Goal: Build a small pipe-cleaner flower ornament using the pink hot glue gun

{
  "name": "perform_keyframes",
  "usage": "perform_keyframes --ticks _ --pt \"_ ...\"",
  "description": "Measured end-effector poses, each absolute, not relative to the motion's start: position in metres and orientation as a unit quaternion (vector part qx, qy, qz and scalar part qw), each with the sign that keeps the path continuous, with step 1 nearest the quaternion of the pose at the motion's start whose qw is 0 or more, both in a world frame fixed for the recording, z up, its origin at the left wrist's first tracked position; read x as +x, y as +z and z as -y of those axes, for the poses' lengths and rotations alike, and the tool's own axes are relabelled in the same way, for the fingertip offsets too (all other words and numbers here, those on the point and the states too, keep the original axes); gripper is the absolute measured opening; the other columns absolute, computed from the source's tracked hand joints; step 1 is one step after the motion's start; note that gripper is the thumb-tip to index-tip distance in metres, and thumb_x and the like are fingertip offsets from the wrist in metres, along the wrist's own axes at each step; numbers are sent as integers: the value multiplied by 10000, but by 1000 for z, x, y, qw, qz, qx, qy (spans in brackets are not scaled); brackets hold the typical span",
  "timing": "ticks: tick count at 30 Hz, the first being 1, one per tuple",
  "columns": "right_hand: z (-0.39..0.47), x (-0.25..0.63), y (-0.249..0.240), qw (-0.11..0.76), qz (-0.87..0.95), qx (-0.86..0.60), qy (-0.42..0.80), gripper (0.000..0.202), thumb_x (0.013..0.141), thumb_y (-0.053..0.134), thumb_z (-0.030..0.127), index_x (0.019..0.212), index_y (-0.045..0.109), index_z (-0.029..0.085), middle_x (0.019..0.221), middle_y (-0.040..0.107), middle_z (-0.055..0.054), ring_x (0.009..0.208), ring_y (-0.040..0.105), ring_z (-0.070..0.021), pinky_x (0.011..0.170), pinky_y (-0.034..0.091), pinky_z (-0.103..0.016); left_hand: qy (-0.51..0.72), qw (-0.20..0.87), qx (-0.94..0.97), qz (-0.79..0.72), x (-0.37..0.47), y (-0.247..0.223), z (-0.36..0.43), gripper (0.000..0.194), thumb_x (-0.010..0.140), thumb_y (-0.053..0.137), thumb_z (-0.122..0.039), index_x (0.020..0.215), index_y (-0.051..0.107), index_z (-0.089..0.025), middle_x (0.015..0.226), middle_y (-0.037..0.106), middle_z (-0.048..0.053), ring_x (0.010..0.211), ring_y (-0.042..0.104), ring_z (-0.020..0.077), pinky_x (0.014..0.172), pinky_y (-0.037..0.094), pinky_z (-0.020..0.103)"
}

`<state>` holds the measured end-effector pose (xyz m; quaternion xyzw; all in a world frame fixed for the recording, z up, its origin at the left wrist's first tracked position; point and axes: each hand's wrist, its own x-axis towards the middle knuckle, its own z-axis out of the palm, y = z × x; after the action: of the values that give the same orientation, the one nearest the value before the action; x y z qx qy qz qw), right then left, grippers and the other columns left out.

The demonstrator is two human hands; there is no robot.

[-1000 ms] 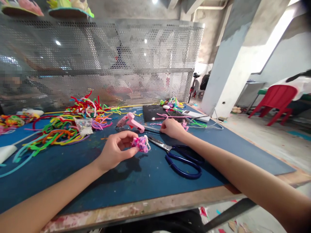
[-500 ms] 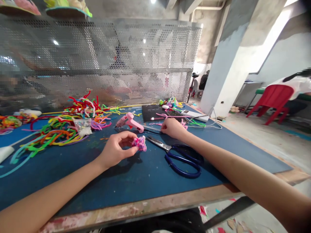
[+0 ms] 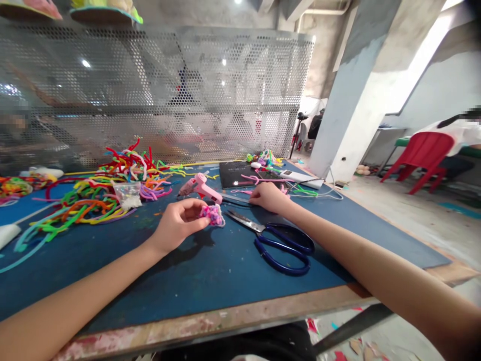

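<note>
My left hand (image 3: 180, 224) pinches a small pink and purple fuzzy piece with a pale edge (image 3: 214, 215) between thumb and fingers, a little above the blue mat. My right hand (image 3: 266, 196) rests farther back, fingers closed at the end of a grey metal strip (image 3: 236, 199); what its fingertips hold, if anything, is hidden. Behind the pink piece lies a pink glue gun (image 3: 205, 189). Large scissors with dark blue handles (image 3: 281, 256) lie between my forearms, blades pointing toward the back left.
Colourful pipe cleaners (image 3: 86, 203) pile up at the left, with a clear bag of small white bits (image 3: 128, 195) on them. A black panel (image 3: 233, 175) and a white device (image 3: 300, 179) lie at the back. A person sits by a red chair (image 3: 424, 155).
My left hand has shifted slightly left and up, turning the pink piece so that more of its pale edge shows. The right hand is nearly still.
</note>
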<state>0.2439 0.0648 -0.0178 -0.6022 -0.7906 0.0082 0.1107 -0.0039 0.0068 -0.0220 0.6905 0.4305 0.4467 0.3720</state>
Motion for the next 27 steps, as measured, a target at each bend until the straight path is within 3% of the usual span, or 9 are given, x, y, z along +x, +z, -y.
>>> perform_keyframes --ticks 6,16,20,27 --pt "-60 231 -22 88 797 -595 -49 223 763 499 71 837 709 56 869 698 -167 809 634 -221 678 405 -252 446 374 690 -431 -4 -24 -8 312 583 741 -298 832 653 -131 770 703 50 689 659 190 660 526 275" --pt "-61 234 -24 75 804 -586 -66 198 823 507 138 889 675 57 964 679 -170 927 616 -235 786 430 -264 447 376 689 -429 -4 -24 -7 292 591 742 -300 813 649 -135 765 704 45 697 664 193 676 532 279" --pt "-61 239 -31 66 816 -570 -65 191 835 497 115 825 684 79 921 681 -170 893 623 -234 790 428 -277 448 373 689 -431 -4 -23 -7 298 590 743 -313 810 644 -137 766 702 46 698 664 196 679 536 286" --pt "-64 246 -37 104 814 -567 -70 184 865 467 121 886 641 65 963 645 -174 943 589 -230 803 405 -271 444 381 687 -431 -4 -24 -8 294 587 748 -306 807 651 -137 771 700 43 691 656 184 662 530 265"
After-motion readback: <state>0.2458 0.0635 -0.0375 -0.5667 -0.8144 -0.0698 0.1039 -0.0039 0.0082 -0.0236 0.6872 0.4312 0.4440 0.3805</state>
